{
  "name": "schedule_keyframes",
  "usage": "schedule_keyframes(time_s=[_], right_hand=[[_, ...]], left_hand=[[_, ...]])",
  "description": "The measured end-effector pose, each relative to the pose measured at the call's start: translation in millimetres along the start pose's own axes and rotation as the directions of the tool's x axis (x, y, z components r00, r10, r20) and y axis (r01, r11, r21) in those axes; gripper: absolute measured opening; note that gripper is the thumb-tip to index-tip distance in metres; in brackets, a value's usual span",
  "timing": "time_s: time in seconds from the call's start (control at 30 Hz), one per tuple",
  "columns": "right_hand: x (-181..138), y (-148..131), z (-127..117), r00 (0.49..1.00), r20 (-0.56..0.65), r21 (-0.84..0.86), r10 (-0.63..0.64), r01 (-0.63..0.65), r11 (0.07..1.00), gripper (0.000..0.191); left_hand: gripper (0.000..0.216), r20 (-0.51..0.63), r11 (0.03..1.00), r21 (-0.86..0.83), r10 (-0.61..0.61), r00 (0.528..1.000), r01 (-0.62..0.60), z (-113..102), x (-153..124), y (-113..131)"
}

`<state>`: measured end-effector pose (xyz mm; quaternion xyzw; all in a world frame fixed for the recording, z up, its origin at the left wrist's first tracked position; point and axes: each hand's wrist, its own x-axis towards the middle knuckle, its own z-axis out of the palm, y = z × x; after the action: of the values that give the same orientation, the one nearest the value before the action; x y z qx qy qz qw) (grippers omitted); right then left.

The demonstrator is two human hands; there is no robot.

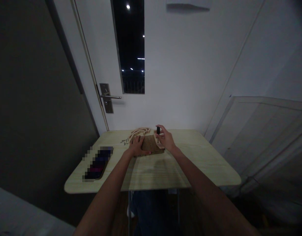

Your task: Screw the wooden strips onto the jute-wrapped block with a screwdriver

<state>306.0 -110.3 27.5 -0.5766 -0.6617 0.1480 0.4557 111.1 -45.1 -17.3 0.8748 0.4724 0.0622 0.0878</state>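
Observation:
A brown wooden block (151,144) lies on the table with a pale curved wooden piece (160,144) along its right end. My left hand (136,146) rests flat on the block's left part, fingers spread and thumb along the front edge. Over the pale piece, my right hand (166,139) pinches the black handle of a small screwdriver (158,130), held upright. Its tip is too small to make out. Behind my left hand lie more pale curved wooden pieces (138,130), and several screws (125,141) are scattered to its left.
A dark phone (99,164), partly blurred out, lies at the table's left. The light wood-grain table (202,164) has rounded front corners. Right behind it stands a white door with a metal handle (111,97) and a narrow window (131,49). My legs (151,209) are under the table.

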Motion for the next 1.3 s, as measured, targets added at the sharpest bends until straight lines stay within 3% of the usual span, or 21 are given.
schedule_keyframes(time_s=[0.27, 0.57, 0.77, 1.03, 1.3], right_hand=[[-4.9, -1.2, 1.9, 0.999, -0.050, 0.114, -0.016, 0.022, 0.993, 0.049], [-1.6, 2.7, 1.8, 0.994, -0.102, 0.058, -0.038, 0.044, 0.997, 0.039], [0.0, -2.1, 3.0, 0.997, -0.067, 0.103, -0.036, 0.043, 0.994, 0.035], [4.6, -0.7, 6.3, 0.984, -0.176, 0.032, 0.020, -0.015, 0.999, 0.032], [1.5, -1.6, 4.2, 0.991, -0.131, 0.091, 0.026, -0.015, 0.996, 0.029]], left_hand=[[0.118, -0.010, 1.000, -0.014, -0.007, 1.000, 0.006, 0.9, 1.5, -1.1], [0.118, -0.003, 1.000, -0.009, -0.001, 1.000, 0.001, 3.8, 4.2, -2.8], [0.116, -0.016, 1.000, -0.015, 0.007, 1.000, -0.007, 4.4, 3.7, -3.6], [0.117, 0.001, 1.000, 0.003, -0.002, 1.000, 0.002, 0.9, 1.5, -0.8], [0.116, -0.001, 1.000, -0.002, -0.006, 1.000, 0.006, -0.2, 1.6, -0.6]])
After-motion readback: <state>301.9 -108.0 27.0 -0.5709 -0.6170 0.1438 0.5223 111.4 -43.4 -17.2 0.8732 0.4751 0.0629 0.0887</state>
